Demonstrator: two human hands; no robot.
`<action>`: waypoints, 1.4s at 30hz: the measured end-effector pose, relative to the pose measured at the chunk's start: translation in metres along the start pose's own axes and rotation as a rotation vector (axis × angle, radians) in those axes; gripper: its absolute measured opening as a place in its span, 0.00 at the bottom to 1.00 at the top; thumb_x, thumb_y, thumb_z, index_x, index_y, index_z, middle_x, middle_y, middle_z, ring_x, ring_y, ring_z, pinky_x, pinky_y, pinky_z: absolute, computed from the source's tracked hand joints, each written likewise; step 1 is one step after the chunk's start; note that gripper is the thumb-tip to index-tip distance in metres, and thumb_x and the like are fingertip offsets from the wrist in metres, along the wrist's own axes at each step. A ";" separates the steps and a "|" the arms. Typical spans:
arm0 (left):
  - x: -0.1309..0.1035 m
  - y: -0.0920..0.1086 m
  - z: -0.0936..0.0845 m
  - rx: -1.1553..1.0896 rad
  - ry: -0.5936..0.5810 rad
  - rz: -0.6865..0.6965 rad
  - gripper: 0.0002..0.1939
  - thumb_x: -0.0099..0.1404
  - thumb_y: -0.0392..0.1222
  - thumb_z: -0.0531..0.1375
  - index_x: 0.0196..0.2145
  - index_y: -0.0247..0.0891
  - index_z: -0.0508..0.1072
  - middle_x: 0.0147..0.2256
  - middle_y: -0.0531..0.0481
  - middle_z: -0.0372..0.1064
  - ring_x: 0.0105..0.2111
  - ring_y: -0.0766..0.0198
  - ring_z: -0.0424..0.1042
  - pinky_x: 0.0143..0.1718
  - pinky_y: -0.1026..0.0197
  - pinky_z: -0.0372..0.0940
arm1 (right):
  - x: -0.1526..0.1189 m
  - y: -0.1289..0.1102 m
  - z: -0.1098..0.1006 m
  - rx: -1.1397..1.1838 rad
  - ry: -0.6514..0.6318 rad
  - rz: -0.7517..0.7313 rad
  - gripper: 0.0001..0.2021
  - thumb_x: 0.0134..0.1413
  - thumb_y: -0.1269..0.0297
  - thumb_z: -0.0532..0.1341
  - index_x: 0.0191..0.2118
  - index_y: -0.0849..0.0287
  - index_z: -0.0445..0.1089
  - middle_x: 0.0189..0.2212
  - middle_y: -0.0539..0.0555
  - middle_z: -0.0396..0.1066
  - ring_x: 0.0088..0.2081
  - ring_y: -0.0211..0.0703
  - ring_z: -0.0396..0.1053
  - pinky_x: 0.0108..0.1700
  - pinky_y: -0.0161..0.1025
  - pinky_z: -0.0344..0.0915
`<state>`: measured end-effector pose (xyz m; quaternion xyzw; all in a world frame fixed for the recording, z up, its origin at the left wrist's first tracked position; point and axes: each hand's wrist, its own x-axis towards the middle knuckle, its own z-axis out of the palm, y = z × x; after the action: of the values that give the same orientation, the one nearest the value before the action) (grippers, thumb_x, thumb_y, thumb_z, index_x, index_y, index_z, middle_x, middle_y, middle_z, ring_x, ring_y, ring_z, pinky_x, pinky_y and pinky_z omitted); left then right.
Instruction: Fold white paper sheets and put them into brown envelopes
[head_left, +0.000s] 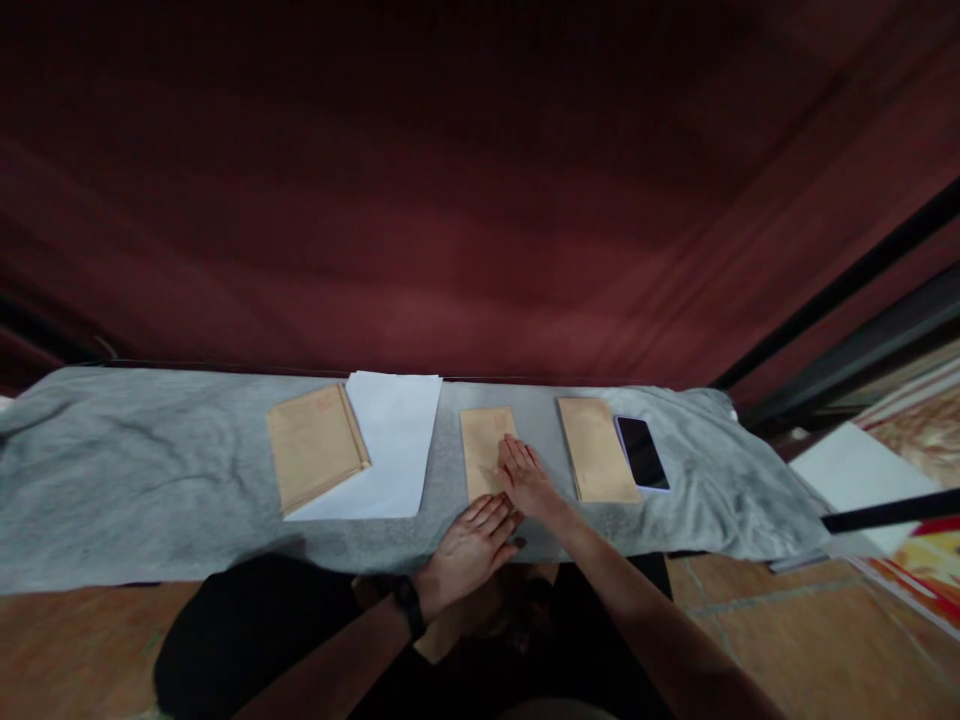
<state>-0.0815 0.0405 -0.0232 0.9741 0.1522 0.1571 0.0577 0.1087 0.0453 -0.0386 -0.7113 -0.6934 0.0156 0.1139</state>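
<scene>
A single brown envelope [484, 443] lies on the grey cloth in front of me. My right hand [526, 478] rests flat on its right side, fingers stretched out. At the envelope's lower edge lies my left hand [472, 545], palm down with its fingers extended, its fingertips close to my right hand. A dark watch [409, 607] is on my left wrist. Neither hand grips anything visible. To the left, a stack of brown envelopes [315, 445] partly covers white paper sheets [397, 440]. Another pile of brown envelopes [598, 450] lies to the right.
A phone [643, 453] with a dark screen lies beside the right pile. The grey cloth [172, 460] covers a long narrow surface, with a dark red backdrop [465, 250] behind it. White and colourful printed items [862, 475] are at the far right, above a tiled floor.
</scene>
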 end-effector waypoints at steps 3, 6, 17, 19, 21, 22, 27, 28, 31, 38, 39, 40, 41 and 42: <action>-0.001 0.002 0.002 0.003 0.013 -0.032 0.21 0.74 0.50 0.52 0.59 0.37 0.67 0.59 0.43 0.68 0.62 0.58 0.63 0.66 0.51 0.54 | -0.039 -0.003 -0.006 0.005 -0.002 -0.061 0.28 0.72 0.56 0.41 0.71 0.65 0.47 0.70 0.62 0.46 0.71 0.48 0.45 0.69 0.52 0.48; 0.001 0.003 0.000 0.003 0.021 -0.036 0.22 0.74 0.45 0.51 0.61 0.34 0.65 0.61 0.41 0.66 0.63 0.59 0.62 0.66 0.52 0.54 | -0.078 -0.008 -0.012 0.015 0.010 -0.099 0.27 0.73 0.57 0.42 0.71 0.61 0.47 0.70 0.59 0.48 0.70 0.47 0.46 0.69 0.51 0.49; 0.011 -0.001 0.007 0.082 -0.001 -0.188 0.27 0.75 0.43 0.45 0.68 0.36 0.53 0.68 0.42 0.53 0.68 0.57 0.51 0.67 0.49 0.50 | -0.121 -0.021 -0.023 -0.021 0.155 -0.106 0.30 0.69 0.56 0.51 0.70 0.64 0.50 0.67 0.61 0.56 0.68 0.49 0.54 0.69 0.51 0.51; 0.023 -0.008 0.012 0.075 -0.043 -0.226 0.27 0.75 0.44 0.44 0.69 0.37 0.52 0.69 0.43 0.50 0.69 0.56 0.48 0.68 0.47 0.47 | -0.121 -0.022 -0.023 -0.017 0.155 -0.100 0.30 0.69 0.55 0.51 0.70 0.64 0.50 0.67 0.61 0.56 0.67 0.50 0.54 0.69 0.51 0.50; 0.038 -0.018 0.017 0.067 -0.086 -0.269 0.28 0.75 0.46 0.44 0.69 0.38 0.52 0.70 0.43 0.48 0.70 0.55 0.46 0.69 0.44 0.44 | -0.120 -0.023 -0.024 -0.014 0.152 -0.095 0.30 0.69 0.55 0.51 0.70 0.64 0.50 0.67 0.60 0.57 0.67 0.50 0.54 0.69 0.50 0.49; 0.047 -0.023 0.018 0.063 -0.104 -0.279 0.28 0.75 0.46 0.44 0.69 0.38 0.52 0.70 0.43 0.47 0.70 0.54 0.45 0.69 0.43 0.43 | -0.120 -0.024 -0.025 -0.013 0.153 -0.091 0.30 0.69 0.55 0.51 0.70 0.64 0.50 0.67 0.60 0.57 0.67 0.50 0.54 0.69 0.50 0.49; 0.081 -0.047 0.020 0.078 -0.124 -0.307 0.31 0.73 0.54 0.48 0.69 0.39 0.53 0.71 0.41 0.43 0.70 0.50 0.42 0.69 0.39 0.38 | -0.121 -0.025 -0.026 -0.009 0.170 -0.090 0.30 0.69 0.55 0.52 0.70 0.64 0.51 0.66 0.61 0.59 0.67 0.50 0.55 0.69 0.51 0.50; 0.085 -0.052 0.019 0.078 -0.121 -0.294 0.32 0.73 0.56 0.49 0.69 0.39 0.53 0.71 0.41 0.43 0.70 0.49 0.42 0.69 0.39 0.37 | -0.121 -0.025 -0.027 -0.007 0.171 -0.091 0.30 0.69 0.55 0.52 0.70 0.64 0.50 0.66 0.61 0.59 0.67 0.50 0.55 0.69 0.51 0.51; 0.096 -0.066 0.017 0.074 -0.108 -0.250 0.33 0.72 0.59 0.49 0.68 0.41 0.54 0.71 0.42 0.44 0.70 0.51 0.42 0.69 0.39 0.37 | -0.121 -0.026 -0.027 -0.007 0.182 -0.087 0.30 0.69 0.56 0.52 0.71 0.63 0.48 0.66 0.60 0.59 0.67 0.50 0.54 0.69 0.51 0.51; 0.118 -0.093 0.019 0.061 -0.123 -0.230 0.33 0.72 0.59 0.47 0.68 0.41 0.55 0.70 0.44 0.46 0.70 0.51 0.42 0.68 0.38 0.36 | -0.120 -0.027 -0.027 -0.031 0.186 -0.086 0.32 0.69 0.57 0.53 0.71 0.63 0.45 0.67 0.60 0.57 0.68 0.50 0.53 0.69 0.51 0.51; 0.120 -0.096 0.020 0.058 -0.119 -0.229 0.33 0.72 0.59 0.47 0.68 0.42 0.54 0.70 0.44 0.46 0.70 0.51 0.41 0.68 0.38 0.36 | -0.120 -0.026 -0.027 -0.032 0.185 -0.087 0.32 0.68 0.57 0.53 0.71 0.63 0.45 0.67 0.60 0.56 0.68 0.50 0.53 0.69 0.51 0.51; 0.122 -0.098 0.021 0.055 -0.114 -0.232 0.33 0.73 0.59 0.47 0.69 0.42 0.53 0.70 0.45 0.46 0.70 0.51 0.41 0.68 0.38 0.36 | -0.119 -0.026 -0.027 -0.031 0.184 -0.090 0.32 0.68 0.57 0.53 0.71 0.63 0.45 0.67 0.60 0.56 0.68 0.50 0.54 0.69 0.51 0.52; 0.124 -0.101 0.023 0.053 -0.110 -0.239 0.33 0.73 0.58 0.46 0.69 0.43 0.52 0.70 0.46 0.46 0.70 0.51 0.41 0.69 0.39 0.35 | -0.119 -0.026 -0.027 -0.031 0.183 -0.092 0.32 0.68 0.57 0.53 0.72 0.63 0.45 0.67 0.60 0.56 0.68 0.50 0.53 0.69 0.51 0.52; 0.125 -0.104 0.024 0.052 -0.108 -0.251 0.32 0.73 0.58 0.46 0.69 0.44 0.52 0.70 0.46 0.47 0.70 0.51 0.42 0.69 0.39 0.35 | -0.119 -0.026 -0.027 -0.030 0.182 -0.094 0.32 0.68 0.57 0.53 0.72 0.63 0.44 0.67 0.60 0.55 0.68 0.50 0.53 0.69 0.52 0.52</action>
<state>0.0107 0.1766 -0.0261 0.9556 0.2734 0.0921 0.0598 0.0840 -0.0757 -0.0237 -0.6782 -0.7128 -0.0649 0.1663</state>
